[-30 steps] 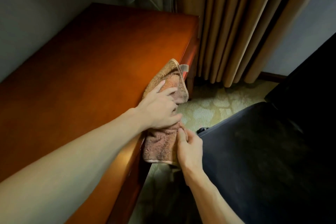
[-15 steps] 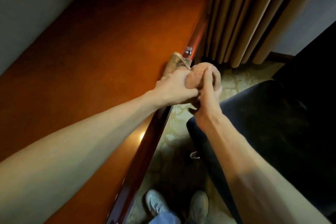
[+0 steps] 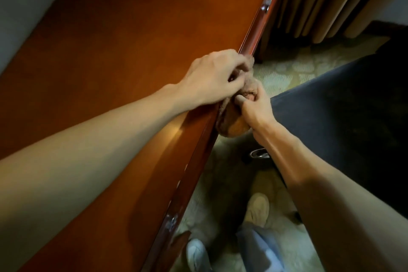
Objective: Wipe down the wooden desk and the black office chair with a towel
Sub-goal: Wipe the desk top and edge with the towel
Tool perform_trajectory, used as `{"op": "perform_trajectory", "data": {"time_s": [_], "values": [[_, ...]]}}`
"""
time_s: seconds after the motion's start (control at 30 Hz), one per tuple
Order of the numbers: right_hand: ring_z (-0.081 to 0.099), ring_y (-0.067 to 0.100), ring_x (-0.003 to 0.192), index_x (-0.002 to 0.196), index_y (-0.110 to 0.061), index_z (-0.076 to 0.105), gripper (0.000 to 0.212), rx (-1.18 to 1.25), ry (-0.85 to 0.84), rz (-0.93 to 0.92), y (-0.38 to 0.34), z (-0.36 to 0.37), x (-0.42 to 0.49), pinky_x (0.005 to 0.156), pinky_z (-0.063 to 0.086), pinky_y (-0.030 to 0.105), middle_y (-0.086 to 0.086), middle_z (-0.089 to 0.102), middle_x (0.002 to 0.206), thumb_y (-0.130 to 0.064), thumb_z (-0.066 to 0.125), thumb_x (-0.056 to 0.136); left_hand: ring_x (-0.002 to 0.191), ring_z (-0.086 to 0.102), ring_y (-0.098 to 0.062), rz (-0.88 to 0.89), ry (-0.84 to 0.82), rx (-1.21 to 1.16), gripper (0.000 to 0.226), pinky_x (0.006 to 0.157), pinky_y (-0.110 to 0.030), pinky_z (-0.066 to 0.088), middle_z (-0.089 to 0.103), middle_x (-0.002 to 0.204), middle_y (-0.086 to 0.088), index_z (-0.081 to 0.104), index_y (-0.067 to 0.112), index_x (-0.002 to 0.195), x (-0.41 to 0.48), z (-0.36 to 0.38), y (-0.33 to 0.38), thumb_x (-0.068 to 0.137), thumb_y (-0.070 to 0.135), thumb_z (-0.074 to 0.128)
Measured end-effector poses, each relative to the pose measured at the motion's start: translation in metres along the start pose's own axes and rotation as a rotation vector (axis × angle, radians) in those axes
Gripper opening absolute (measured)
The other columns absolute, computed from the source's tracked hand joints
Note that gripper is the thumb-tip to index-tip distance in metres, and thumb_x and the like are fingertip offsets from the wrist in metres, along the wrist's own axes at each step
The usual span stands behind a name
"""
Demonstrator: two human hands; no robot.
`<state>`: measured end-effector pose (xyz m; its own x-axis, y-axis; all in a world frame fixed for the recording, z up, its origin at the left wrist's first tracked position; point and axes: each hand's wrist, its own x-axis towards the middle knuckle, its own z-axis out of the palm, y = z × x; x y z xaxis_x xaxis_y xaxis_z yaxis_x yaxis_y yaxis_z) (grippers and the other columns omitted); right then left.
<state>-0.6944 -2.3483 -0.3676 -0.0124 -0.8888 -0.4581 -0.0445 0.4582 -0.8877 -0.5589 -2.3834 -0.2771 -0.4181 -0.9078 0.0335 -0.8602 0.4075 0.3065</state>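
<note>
Fingers of both hands curl into a bunched brown terry towel (image 3: 231, 121) at the reddish wooden desk's (image 3: 123, 55) front edge: left hand (image 3: 212, 77) above, right hand (image 3: 257, 109) below, beside the black office chair (image 3: 344, 104).

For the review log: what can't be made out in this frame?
All in the head view:
1. Towel: mostly covered by the left hand and the right hand, which both grip it. How it is folded is unclear.
2. Desk: both ends are cut off by the frame edges. The dim light hides which parts have been wiped.
3. Chair: the backrest and base are lost in shadow and cut off by the right edge.
</note>
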Motion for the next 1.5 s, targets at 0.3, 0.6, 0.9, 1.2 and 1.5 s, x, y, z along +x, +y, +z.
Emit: {"op": "perform_trajectory", "data": {"time_s": [0.3,0.6,0.9,1.2,1.5], "values": [[0.052,0.021,0.132,0.144,-0.032,0.045,0.063,-0.024,0.017,-0.076,0.072,0.044,-0.102,0.112,0.046,0.04,0.008,0.049,0.146,-0.003,0.065,0.091,0.133,0.051,-0.016,0.371,-0.066,0.253,0.041,0.105,-0.034,0.035,0.065,0.136,0.003,0.067,0.022,0.129,-0.09,0.019,0.012,0.107,0.045,0.04],[0.039,0.025,0.143,0.152,-0.03,0.04,0.066,-0.19,-0.091,0.041,0.15,0.079,-0.216,0.113,0.034,0.03,0.007,0.036,0.155,-0.006,0.064,0.096,0.129,0.055,-0.015,0.371,-0.053,0.044,0.052,0.114,-0.037,0.034,0.071,0.126,0.001,0.075,0.019,0.117,-0.194,0.026,0.06,0.107,0.05,0.034],[0.066,0.027,0.117,0.133,-0.021,0.056,0.058,-0.018,-0.107,0.106,0.196,0.1,-0.289,0.101,0.055,0.042,0.002,0.069,0.112,0.014,0.058,0.087,0.133,0.052,-0.016,0.345,-0.147,0.11,0.064,0.117,-0.036,0.026,0.067,0.133,0.0,0.071,0.021,0.123,-0.292,0.029,0.059,0.105,0.058,0.022],[0.057,0.036,0.119,0.151,-0.046,0.031,0.075,-0.621,-0.292,-0.021,0.26,0.119,-0.401,0.106,0.049,0.047,0.001,0.036,0.142,-0.016,0.061,0.089,0.146,0.035,-0.02,-0.105,0.18,-0.16,0.052,0.115,-0.035,0.028,0.048,0.155,-0.008,0.063,0.014,0.134,-0.394,0.032,0.052,0.106,0.043,0.029],[0.058,0.032,0.114,0.152,-0.048,0.037,0.073,-0.589,0.01,-0.08,0.232,0.112,-0.428,0.094,0.049,0.037,0.002,0.042,0.139,-0.022,0.063,0.089,0.149,0.03,-0.022,-0.268,0.105,-0.084,0.042,0.119,-0.042,0.026,0.04,0.159,-0.005,0.051,0.02,0.144,-0.456,0.013,0.031,0.106,0.038,0.049]]}}
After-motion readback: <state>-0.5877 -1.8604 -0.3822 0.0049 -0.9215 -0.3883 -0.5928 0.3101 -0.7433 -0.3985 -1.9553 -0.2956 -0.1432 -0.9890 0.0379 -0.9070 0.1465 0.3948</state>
